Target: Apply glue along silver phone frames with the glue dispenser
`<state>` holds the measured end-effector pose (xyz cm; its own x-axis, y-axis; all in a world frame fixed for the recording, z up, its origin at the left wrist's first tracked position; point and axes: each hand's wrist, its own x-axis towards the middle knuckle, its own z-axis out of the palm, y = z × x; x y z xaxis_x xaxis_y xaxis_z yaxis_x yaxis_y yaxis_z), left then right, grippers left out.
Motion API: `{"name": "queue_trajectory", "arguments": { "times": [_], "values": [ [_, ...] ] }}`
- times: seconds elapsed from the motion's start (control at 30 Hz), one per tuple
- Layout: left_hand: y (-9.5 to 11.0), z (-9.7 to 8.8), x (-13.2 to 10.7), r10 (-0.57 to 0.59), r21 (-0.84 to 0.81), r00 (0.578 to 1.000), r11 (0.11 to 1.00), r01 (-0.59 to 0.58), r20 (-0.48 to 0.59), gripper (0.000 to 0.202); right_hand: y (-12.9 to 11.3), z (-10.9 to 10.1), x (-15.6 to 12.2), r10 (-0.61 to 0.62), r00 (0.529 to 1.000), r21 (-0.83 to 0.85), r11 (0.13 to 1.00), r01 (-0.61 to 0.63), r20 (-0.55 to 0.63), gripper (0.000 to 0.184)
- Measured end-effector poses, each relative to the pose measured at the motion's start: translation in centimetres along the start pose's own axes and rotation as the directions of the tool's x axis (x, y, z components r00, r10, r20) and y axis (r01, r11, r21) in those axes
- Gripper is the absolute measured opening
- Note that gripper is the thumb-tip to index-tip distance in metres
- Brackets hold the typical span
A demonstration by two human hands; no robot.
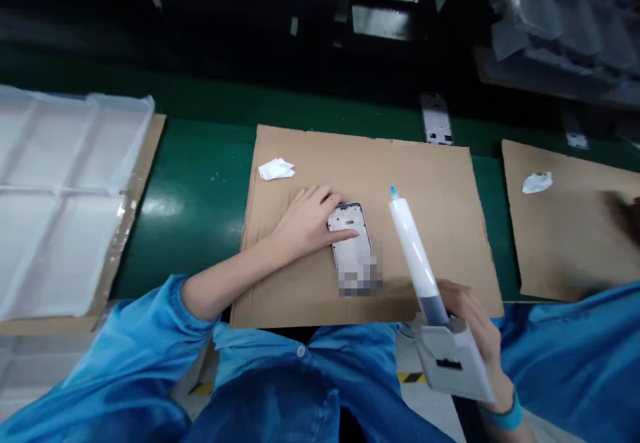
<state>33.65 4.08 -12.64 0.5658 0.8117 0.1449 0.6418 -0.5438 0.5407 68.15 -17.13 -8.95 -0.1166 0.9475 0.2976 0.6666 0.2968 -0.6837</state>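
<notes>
A silvery phone frame (351,250) lies flat on a cardboard sheet (290,283); its lower end is blurred out. My left hand (315,220) grips it by its upper left part, thumb across the inner face and fingers round the top corner. To the right, my right hand (473,323) is wrapped round the grey handle of a glue dispenser (415,250). Its white tube tilts up and left, and the blue tip is over the cardboard, apart from the frame. The dispenser body hides part of the right fingers.
A crumpled white tissue (276,169) lies on the cardboard's upper left. Behind the sheet is another phone frame (437,120). A white compartment tray (60,196) stands at left. At right, a co-worker's blue sleeve (580,343) borders a second cardboard sheet (560,230). Stacked clear trays (565,16) are beyond.
</notes>
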Motion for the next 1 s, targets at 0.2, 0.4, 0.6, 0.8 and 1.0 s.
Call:
{"name": "queue_trajectory", "arguments": {
  "times": [0.2,0.4,0.6,0.8,1.0],
  "values": [
    [0.4,0.1,-0.1,0.018,0.015,1.000,1.000,-0.018,-0.016,0.060,-0.4,-1.1,2.1,-0.202,0.962,-0.101,0.970,0.223,0.181,0.015],
    [0.6,0.1,-0.1,0.026,0.020,0.999,0.999,-0.025,-0.041,0.058,-0.2,-0.7,2.1,-0.226,0.943,-0.158,0.950,0.268,0.244,0.011],
    [0.6,0.0,-0.2,0.022,0.021,0.999,1.000,-0.021,-0.035,0.060,0.3,-0.8,1.6,-0.193,0.952,-0.137,0.964,0.229,0.236,0.014],
    [0.7,-0.1,-0.1,0.014,0.030,1.000,0.999,-0.013,-0.028,0.060,0.4,-0.8,1.9,-0.189,0.954,-0.133,0.966,0.223,0.232,0.013],
    [0.7,0.0,-0.1,0.018,0.010,0.999,1.000,-0.017,-0.033,0.059,1.3,-1.2,2.1,-0.222,0.941,-0.096,0.962,0.254,0.256,0.008]
  ]
}}
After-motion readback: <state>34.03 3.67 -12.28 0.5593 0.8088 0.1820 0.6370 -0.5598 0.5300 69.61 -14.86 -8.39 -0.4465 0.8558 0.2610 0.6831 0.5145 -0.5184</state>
